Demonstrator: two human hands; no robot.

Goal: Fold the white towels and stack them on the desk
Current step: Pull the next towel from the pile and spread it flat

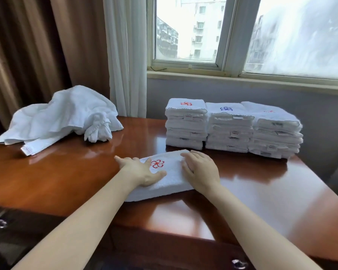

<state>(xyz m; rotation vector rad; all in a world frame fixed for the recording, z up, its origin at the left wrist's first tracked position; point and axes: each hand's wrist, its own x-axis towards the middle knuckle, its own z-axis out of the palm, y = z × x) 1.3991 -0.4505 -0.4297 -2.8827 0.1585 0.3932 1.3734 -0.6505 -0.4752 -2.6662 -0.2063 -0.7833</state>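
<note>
With both flat, open hands, left hand (142, 171) and right hand (200, 168), press the folded towel (164, 182) smooth, squaring its edges before stacking.

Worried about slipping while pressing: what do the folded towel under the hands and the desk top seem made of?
Folded towel: looks like white cotton terry, matte, with nubby looped pile and a red embroidered flower logo. Desk: seems wood or veneer under glossy lacquer; reddish-brown, window light mirrored in it.
</note>
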